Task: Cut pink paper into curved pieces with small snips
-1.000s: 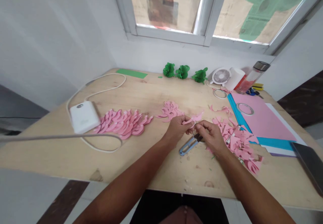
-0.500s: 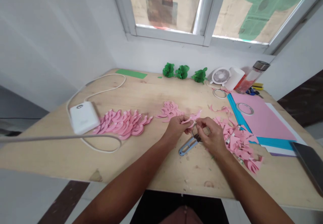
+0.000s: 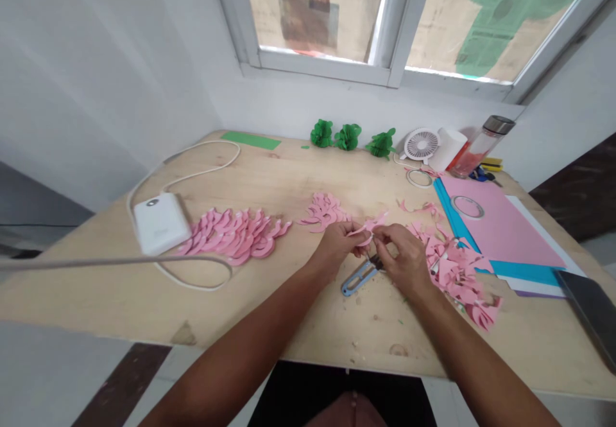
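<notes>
Near the middle of the table my left hand [image 3: 339, 244] pinches a curved pink paper piece [image 3: 369, 229] between thumb and fingers. My right hand [image 3: 403, 252] is closed too, its fingertips together at the paper's right edge. Under the hands lies a tool with a slotted light-blue handle [image 3: 359, 279]; its other end is partly hidden by my right hand. A small heap of curled pink paper strips [image 3: 323, 212] sits just beyond my left hand. Pink paper scraps [image 3: 462, 273] are piled beside my right wrist.
Overlapping pink paper curves [image 3: 235, 234] lie left, beside a white power bank [image 3: 162, 225] with a cable. Green paper clusters [image 3: 347, 137], a small fan [image 3: 421, 144] and a bottle [image 3: 482, 148] line the back. Coloured sheets [image 3: 505, 228] and a dark phone [image 3: 590, 314] lie right.
The pink paper piece has turned slightly between my fingers, and more of its curve shows now. Both hands stay nearly in place.
</notes>
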Demonstrator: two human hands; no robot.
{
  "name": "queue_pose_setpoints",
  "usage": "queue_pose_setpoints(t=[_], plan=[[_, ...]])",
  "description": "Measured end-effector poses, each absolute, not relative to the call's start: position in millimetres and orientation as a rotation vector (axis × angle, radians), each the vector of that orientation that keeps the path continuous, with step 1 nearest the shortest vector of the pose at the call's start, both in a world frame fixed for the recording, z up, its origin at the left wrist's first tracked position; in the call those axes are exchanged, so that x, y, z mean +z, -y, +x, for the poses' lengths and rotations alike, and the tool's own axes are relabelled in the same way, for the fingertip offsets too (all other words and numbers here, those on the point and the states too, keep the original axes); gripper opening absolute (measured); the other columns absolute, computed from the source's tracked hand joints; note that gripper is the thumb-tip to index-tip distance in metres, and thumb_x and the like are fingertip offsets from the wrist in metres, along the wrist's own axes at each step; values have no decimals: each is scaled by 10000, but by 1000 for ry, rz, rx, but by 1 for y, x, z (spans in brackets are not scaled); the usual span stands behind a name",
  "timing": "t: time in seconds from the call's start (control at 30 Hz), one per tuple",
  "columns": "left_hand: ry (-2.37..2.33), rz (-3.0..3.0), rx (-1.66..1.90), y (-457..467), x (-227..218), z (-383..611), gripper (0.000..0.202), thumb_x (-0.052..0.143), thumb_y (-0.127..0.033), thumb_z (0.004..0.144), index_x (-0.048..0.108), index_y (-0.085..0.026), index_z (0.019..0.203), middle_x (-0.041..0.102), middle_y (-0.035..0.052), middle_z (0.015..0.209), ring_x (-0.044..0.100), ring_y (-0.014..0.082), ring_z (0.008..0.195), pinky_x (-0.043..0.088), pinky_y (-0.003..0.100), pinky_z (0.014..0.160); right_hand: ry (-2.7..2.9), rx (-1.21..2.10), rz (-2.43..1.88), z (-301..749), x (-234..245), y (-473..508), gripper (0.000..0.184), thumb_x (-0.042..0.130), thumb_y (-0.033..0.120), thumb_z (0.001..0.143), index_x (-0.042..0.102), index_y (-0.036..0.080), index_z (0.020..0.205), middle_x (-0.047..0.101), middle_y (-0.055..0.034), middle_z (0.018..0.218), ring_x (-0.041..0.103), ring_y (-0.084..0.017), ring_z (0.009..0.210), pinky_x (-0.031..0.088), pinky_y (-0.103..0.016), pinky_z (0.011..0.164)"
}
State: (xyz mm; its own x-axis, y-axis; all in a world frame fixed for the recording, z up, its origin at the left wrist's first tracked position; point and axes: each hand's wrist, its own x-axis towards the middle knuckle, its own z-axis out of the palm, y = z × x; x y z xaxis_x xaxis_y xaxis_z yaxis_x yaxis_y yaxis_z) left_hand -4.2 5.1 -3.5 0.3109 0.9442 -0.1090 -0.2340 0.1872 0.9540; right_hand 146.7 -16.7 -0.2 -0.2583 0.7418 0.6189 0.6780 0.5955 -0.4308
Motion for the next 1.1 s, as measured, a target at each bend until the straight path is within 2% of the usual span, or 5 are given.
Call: queue_pose_setpoints(t=[0.43,1.1], plan=[[-848,1065,989,-5,-7,-4,227,644,-317,691,566,-126,598,569,7,551,495,77,488,399,212,509,1999,83,-1111,148,0,16,121,484,152,828,600,186,815,622,-51,733,558,-154,665,448,-283,628],[-879,1041,969,-6,-6,-5,232,661,-331,661,563,-129,603,573,11,543,499,82,484,400,211,497,2034,51,-1103,148,-1,16,127,495,159,825,614,195,846,637,-56,756,586,-167,711,461,-285,652]])
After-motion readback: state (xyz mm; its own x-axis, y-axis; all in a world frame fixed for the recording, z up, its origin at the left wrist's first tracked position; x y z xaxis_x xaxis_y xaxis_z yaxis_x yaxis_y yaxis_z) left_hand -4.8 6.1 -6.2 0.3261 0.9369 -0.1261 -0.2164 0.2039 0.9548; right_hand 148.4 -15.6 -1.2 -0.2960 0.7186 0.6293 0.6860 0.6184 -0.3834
